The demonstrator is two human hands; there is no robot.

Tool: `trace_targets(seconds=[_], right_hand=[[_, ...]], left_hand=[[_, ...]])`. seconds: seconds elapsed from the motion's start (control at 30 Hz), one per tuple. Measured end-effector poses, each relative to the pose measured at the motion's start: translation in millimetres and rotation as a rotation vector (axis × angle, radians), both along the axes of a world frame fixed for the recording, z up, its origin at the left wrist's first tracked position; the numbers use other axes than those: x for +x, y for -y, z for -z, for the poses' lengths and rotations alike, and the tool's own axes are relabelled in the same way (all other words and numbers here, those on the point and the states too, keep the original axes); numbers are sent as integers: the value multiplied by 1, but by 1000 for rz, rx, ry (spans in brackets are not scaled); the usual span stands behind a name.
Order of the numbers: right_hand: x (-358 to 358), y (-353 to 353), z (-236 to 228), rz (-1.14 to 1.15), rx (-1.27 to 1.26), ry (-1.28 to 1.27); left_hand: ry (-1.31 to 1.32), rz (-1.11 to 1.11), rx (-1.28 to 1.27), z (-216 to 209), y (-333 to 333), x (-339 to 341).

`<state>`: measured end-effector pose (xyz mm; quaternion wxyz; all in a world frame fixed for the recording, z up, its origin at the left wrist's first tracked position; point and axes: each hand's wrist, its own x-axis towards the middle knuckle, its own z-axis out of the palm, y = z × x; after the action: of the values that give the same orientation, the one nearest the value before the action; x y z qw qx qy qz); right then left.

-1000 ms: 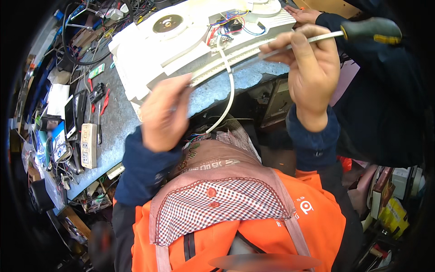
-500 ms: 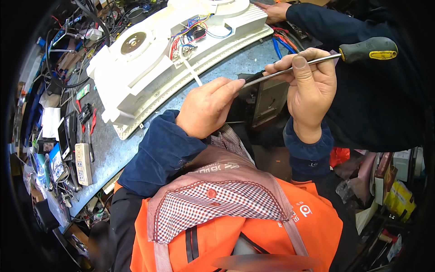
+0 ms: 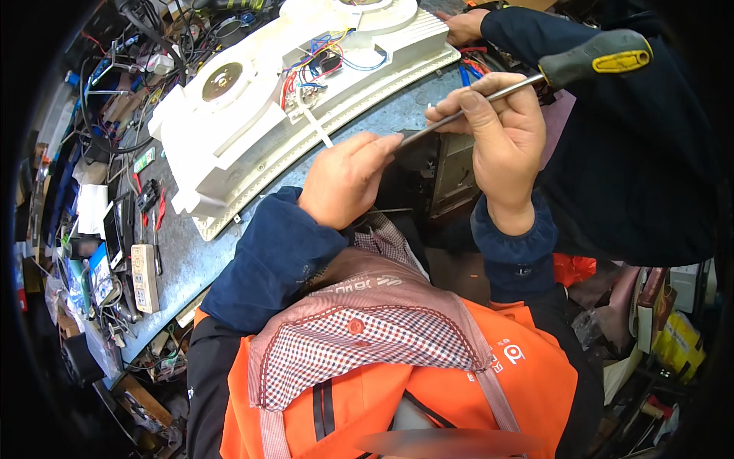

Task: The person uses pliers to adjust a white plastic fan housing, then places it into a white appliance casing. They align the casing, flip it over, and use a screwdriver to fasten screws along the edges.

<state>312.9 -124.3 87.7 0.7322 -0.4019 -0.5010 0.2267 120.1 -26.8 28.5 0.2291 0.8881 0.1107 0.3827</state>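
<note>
A long screwdriver (image 3: 488, 101) with a dark grey and yellow handle slants across in front of me. My right hand (image 3: 507, 149) pinches its metal shaft between thumb and fingers, below the handle. At the tip end, my left hand (image 3: 344, 177) is closed, thumb and forefinger pressed around the tip, which they hide. A white cable (image 3: 315, 126) runs from the wiring of a white appliance housing (image 3: 252, 122) down behind my left hand; whether that hand also grips it is hidden. The housing, with round openings and exposed coloured wires, lies on the bench.
The blue-grey workbench (image 3: 172, 287) carries a power strip (image 3: 144, 277), a phone (image 3: 115, 233) and heaped tools and wires at left. At the upper right, another person's hand (image 3: 464, 27) touches the housing's end. That person's dark clothing (image 3: 634, 168) fills the right side.
My right hand has shifted a little left. The screwdriver's handle has swung up and left, so the shaft slants more steeply. My left hand has barely moved.
</note>
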Motion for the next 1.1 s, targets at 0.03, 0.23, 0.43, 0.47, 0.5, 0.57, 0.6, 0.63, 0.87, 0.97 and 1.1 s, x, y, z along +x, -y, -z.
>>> trace_targets(seconds=[0.03, 0.23, 0.43, 0.47, 0.5, 0.57, 0.6, 0.63, 0.87, 0.97, 1.1], right_hand=[[0, -3, 1, 9, -22, 0], [38, -68, 6, 93, -66, 246], [56, -120, -6, 296, -42, 605], [59, -124, -3, 328, -10, 654], [61, -127, -1, 360, 22, 703], [62, -127, -3, 357, 41, 732], [62, -128, -3, 339, 34, 740], [63, -129, -2, 320, 28, 749], [64, -132, 1, 231, 12, 768], [67, -133, -2, 225, 60, 803], [69, -136, 1, 255, 75, 819]], left_hand=[[7, -20, -9, 4, -4, 4], [-27, -244, 5, 21, -57, 70], [-121, -534, -46, 19, -82, 124], [-162, -569, -55, 18, -81, 129], [-185, -575, -59, 18, -78, 131], [-201, -568, -86, 19, -80, 132], [-212, -566, -100, 21, -81, 132], [-182, -572, -75, 24, -81, 131], [15, -533, -126, 36, -81, 127], [215, -466, -102, 46, -88, 129], [227, -457, -121, 46, -88, 129]])
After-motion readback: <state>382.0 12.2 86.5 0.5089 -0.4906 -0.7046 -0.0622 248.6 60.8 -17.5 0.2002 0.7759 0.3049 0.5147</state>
